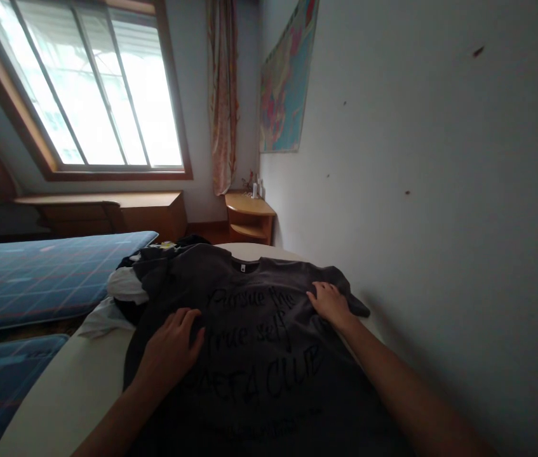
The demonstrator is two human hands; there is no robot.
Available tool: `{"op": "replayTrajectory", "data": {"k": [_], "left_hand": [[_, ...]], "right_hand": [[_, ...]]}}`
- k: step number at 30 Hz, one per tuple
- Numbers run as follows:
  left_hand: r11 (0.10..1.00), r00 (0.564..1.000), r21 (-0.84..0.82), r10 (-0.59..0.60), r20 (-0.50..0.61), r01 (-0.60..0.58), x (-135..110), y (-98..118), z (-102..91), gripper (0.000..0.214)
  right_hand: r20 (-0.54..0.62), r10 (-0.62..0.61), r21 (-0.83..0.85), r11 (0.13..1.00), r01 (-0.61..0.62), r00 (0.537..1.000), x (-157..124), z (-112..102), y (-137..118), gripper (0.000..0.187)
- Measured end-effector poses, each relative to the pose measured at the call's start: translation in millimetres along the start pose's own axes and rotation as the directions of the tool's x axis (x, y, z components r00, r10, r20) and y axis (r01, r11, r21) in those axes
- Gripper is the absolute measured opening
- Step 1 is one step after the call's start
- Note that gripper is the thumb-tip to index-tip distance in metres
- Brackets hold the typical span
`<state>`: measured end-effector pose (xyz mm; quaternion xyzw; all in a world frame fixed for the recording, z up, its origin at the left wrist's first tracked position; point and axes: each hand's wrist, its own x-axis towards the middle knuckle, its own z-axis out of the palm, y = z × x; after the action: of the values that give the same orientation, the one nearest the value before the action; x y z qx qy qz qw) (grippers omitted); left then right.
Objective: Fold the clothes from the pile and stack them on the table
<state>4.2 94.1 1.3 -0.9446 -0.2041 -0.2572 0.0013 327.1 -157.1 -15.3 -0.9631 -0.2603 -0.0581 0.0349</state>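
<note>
The step in hand looks like smoothing the dark T-shirt (pixel 254 355), which lies print side up on the bench (pixel 71 374), its collar (pixel 244 266) toward the far edge. To do this well, I would sweep outward from the print with flat palms, press lightly so the lettering does not bunch, and ease the sleeve (pixel 358 307) by the right edge straight. The other clothes (pixel 126 284) heaped at the far left edge touch that shoulder, so they could catch the cloth.

The left hand (pixel 173 339) has a fairly wide grip, thumb apart from bent fingers, over the left of the print; whether its fingertips press down is unclear. The right hand (pixel 329 301) rests near the right shoulder, fingers loosely spread, with no fold visibly pinched.
</note>
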Motion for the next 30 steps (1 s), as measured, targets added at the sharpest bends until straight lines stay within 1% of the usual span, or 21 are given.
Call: {"op": "replayTrajectory", "data": {"k": [2, 4, 6, 8, 11, 12, 13, 14, 17, 20, 21, 23, 25, 27, 30], "left_hand": [[0.996, 0.997, 0.041, -0.078, 0.011, 0.077, -2.3, -5.5, -2.1, 0.025], [0.979, 0.983, 0.093, -0.183, -0.008, 0.183, -6.8, -19.4, -7.9, 0.024], [0.948, 0.959, 0.155, -0.283, 0.004, 0.279, -14.4, -35.2, -14.8, 0.027], [0.912, 0.923, 0.206, -0.376, 0.082, 0.353, -24.2, -47.2, -19.8, 0.033], [0.863, 0.827, 0.209, -0.502, 0.252, 0.460, -37.4, -55.4, -21.0, 0.045], [0.854, 0.803, 0.192, -0.519, 0.293, 0.483, -40.6, -56.9, -19.8, 0.048], [0.851, 0.789, 0.172, -0.525, 0.320, 0.496, -43.1, -58.7, -18.3, 0.050], [0.852, 0.784, 0.155, -0.521, 0.337, 0.500, -45.2, -61.1, -16.5, 0.052], [0.866, 0.785, 0.154, -0.498, 0.369, 0.476, -49.4, -74.5, -11.4, 0.049], [0.874, 0.769, 0.133, -0.475, 0.428, 0.467, -50.0, -92.3, -7.2, 0.035], [0.873, 0.774, 0.091, -0.469, 0.425, 0.479, -48.4, -97.3, -6.0, 0.032], [0.863, 0.810, -0.024, -0.464, 0.358, 0.505, -41.3, -104.1, -3.7, 0.030], [0.856, 0.847, -0.115, -0.463, 0.262, 0.504, -28.9, -105.3, -2.3, 0.031], [0.858, 0.858, -0.128, -0.464, 0.220, 0.497, -13.0, -101.1, -1.9, 0.032], [0.874, 0.869, -0.090, -0.456, 0.193, 0.478, 9.9, -87.8, -1.6, 0.036]], "right_hand": [[-0.028, -0.026, -0.031, 0.999, 0.025, 0.999, -2.1, -0.4, 0.3, 0.035], [-0.047, -0.051, -0.049, 0.998, 0.049, 0.998, -2.8, -1.5, 1.6, 0.026], [-0.049, -0.057, -0.046, 0.997, 0.055, 0.997, -0.9, -2.9, 3.7, 0.023], [-0.052, -0.035, -0.038, 0.999, 0.033, 0.998, 3.9, -4.9, 6.5, 0.024], [-0.053, 0.012, -0.024, 1.000, -0.014, 0.999, 13.2, -10.1, 10.1, 0.026], [-0.048, 0.017, -0.019, 1.000, -0.018, 0.999, 15.4, -12.3, 10.3, 0.027], [-0.041, 0.015, -0.016, 1.000, -0.016, 0.999, 16.5, -14.7, 9.6, 0.026], [-0.033, 0.010, -0.014, 1.000, -0.010, 0.999, 16.1, -17.1, 8.0, 0.026], [-0.034, 0.014, -0.035, 0.999, -0.016, 0.999, 6.5, -22.9, -0.5, 0.028], [0.002, 0.099, -0.097, 0.990, -0.099, 0.995, -10.3, -23.9, -8.4, 0.041], [0.033, 0.121, -0.117, 0.986, -0.116, 0.992, -15.6, -22.9, -9.4, 0.042], [0.096, 0.117, -0.137, 0.985, -0.103, 0.989, -23.3, -19.8, -8.6, 0.034], [0.108, 0.069, -0.140, 0.989, -0.053, 0.992, -25.5, -16.7, -4.4, 0.028], [0.076, 0.042, -0.142, 0.989, -0.031, 0.996, -22.0, -15.7, 1.8, 0.032], [-0.013, 0.051, -0.126, 0.991, -0.052, 0.999, -9.6, -19.4, 11.3, 0.034]]}}
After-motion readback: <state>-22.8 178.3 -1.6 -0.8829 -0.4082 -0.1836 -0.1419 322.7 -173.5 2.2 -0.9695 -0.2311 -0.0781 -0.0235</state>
